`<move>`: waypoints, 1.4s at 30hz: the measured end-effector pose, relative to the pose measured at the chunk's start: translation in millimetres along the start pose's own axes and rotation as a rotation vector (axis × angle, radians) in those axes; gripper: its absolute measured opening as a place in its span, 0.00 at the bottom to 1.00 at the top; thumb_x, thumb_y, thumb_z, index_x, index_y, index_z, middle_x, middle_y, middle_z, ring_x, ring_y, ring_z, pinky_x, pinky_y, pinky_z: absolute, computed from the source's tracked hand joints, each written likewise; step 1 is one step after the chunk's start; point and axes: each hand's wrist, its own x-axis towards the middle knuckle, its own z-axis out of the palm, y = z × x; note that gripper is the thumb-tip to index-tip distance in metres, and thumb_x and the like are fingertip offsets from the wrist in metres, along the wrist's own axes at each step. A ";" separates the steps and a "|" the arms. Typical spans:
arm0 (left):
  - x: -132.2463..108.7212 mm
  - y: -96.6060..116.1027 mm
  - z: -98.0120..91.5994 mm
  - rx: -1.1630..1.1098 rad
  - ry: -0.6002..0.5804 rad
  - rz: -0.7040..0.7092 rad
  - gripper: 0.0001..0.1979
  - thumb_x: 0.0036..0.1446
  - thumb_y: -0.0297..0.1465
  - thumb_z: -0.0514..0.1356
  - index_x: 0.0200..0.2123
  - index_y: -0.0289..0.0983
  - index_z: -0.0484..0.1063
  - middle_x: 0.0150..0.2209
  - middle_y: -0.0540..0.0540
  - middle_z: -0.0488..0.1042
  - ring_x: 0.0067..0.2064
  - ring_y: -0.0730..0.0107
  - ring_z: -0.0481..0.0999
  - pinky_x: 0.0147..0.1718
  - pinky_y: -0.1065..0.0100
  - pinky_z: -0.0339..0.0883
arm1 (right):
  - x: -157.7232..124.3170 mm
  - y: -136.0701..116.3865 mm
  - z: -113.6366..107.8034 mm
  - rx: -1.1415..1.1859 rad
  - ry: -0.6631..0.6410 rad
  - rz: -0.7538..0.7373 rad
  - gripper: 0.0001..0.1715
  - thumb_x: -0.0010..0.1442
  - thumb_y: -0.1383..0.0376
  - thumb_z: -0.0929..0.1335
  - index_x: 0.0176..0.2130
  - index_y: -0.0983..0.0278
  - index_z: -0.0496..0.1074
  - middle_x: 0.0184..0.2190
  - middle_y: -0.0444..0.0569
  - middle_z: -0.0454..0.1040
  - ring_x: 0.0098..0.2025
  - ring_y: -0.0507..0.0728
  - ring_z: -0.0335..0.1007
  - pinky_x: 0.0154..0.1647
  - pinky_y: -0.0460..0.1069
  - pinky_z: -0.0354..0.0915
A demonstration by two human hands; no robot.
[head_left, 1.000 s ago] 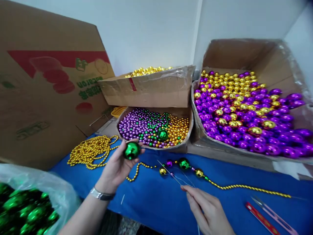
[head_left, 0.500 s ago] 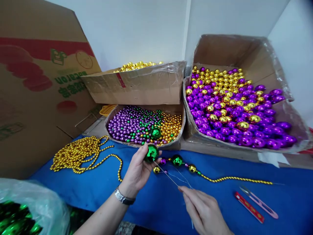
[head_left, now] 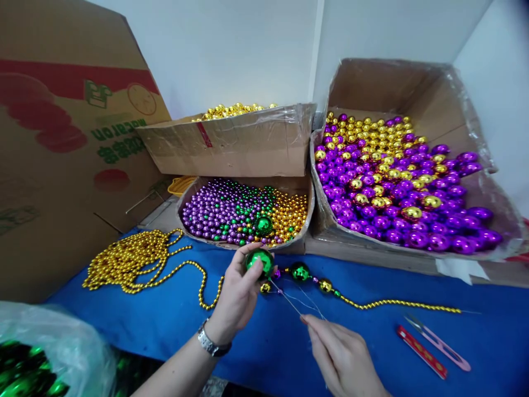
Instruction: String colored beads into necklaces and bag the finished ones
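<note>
A large shiny green bead (head_left: pixel 260 261) is gripped between the thumb and fingers of my left hand (head_left: pixel 239 292), in front of the bead box. My right hand (head_left: pixel 341 347) pinches a long thin needle (head_left: pixel 289 300), whose tip meets the green bead's lower side; whether it has gone into the hole I cannot tell. Thin white thread hangs by the right fingers. Just behind my hands lies a bead strand (head_left: pixel 325 285) of green, gold and purple beads, running out to the right into small gold beads.
A low box (head_left: pixel 303 234) holds small purple, green and gold beads. At the right stands a carton (head_left: pixel 359 82) of purple and gold beads. Gold bead chain (head_left: pixel 132 259) lies left, a plastic bag (head_left: pixel 82 342) of green beads front left. Pink thread snips (head_left: pixel 444 347) and a red packet (head_left: pixel 421 352) lie right.
My left thumb has shifted across the front of the green bead, and the bead has turned and moved slightly right. My right hand with the needle has stayed nearly in place.
</note>
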 end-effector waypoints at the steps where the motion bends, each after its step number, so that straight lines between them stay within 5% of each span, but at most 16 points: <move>1: -3.1 -2.4 0.9 0.044 -0.030 0.008 0.16 0.54 0.29 0.62 0.47 0.40 0.67 0.47 0.45 0.69 0.45 0.67 0.70 0.42 0.68 0.67 | 0.7 0.5 2.3 -0.005 0.006 -0.001 0.17 0.63 0.72 0.58 0.49 0.67 0.68 0.28 0.50 0.76 0.34 0.56 0.77 0.37 0.47 0.72; 11: -17.2 -14.7 -0.4 0.050 -0.128 -0.064 0.27 0.47 0.27 0.67 0.51 0.42 0.65 0.56 0.40 0.64 0.46 0.61 0.70 0.43 0.63 0.67 | -1.3 6.3 14.0 0.016 0.105 0.001 0.14 0.65 0.70 0.58 0.46 0.66 0.68 0.33 0.51 0.78 0.34 0.54 0.77 0.38 0.45 0.72; 15: -19.4 -16.3 -4.3 0.171 -0.129 0.028 0.28 0.45 0.26 0.68 0.51 0.42 0.65 0.55 0.41 0.65 0.51 0.57 0.68 0.46 0.64 0.66 | -0.1 5.1 15.5 0.012 0.143 0.004 0.13 0.65 0.69 0.59 0.45 0.66 0.69 0.33 0.51 0.78 0.33 0.55 0.77 0.36 0.45 0.73; 42: -22.1 -18.3 -10.4 0.255 -0.160 0.106 0.30 0.44 0.26 0.68 0.51 0.43 0.64 0.55 0.41 0.65 0.53 0.56 0.67 0.45 0.67 0.68 | -12.7 21.5 23.7 0.019 0.002 0.018 0.14 0.63 0.71 0.59 0.48 0.64 0.66 0.29 0.48 0.75 0.33 0.55 0.76 0.38 0.46 0.72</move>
